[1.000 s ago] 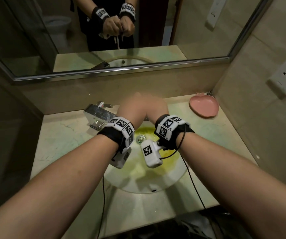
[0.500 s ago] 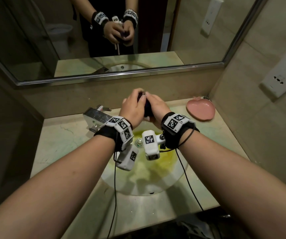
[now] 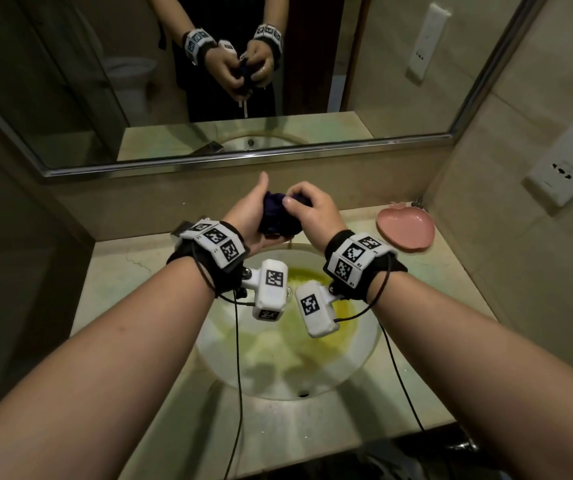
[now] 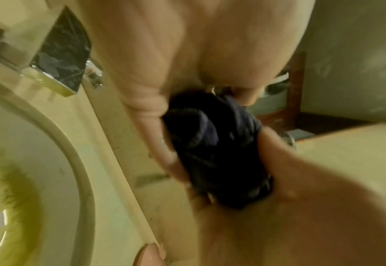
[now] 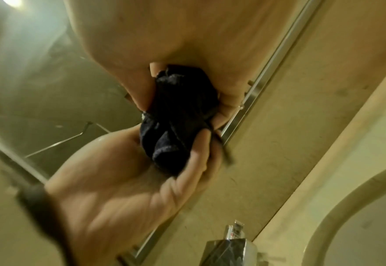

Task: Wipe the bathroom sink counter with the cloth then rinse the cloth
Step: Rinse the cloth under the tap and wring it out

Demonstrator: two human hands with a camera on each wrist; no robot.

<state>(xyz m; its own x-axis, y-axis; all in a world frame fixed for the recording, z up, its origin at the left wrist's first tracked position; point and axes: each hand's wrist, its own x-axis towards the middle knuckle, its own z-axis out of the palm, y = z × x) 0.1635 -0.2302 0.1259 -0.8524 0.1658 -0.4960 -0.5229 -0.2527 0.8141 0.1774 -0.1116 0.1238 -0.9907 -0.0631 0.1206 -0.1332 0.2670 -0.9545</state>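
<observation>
A dark blue cloth (image 3: pixel 278 218) is bunched into a wad between both hands, held above the back of the white sink basin (image 3: pixel 364 362). My left hand (image 3: pixel 248 216) grips its left side with the thumb raised. My right hand (image 3: pixel 309 211) curls over its right side, thumb on top. The left wrist view shows the cloth (image 4: pixel 214 144) squeezed between the two hands, and so does the right wrist view, cloth (image 5: pixel 178 122). The mirror shows water dripping from the wad. The basin bottom is stained yellow-green. The counter (image 3: pixel 115 282) is pale green stone.
A chrome faucet (image 4: pixel 57 59) stands at the back left of the basin, mostly hidden behind my left wrist in the head view. A pink dish (image 3: pixel 406 228) lies in the back right corner by the wall. A mirror (image 3: pixel 243 81) runs above the counter.
Both hands have risen from low over the basin to above its back rim. They have turned and parted a little, so the wadded cloth now shows between them.
</observation>
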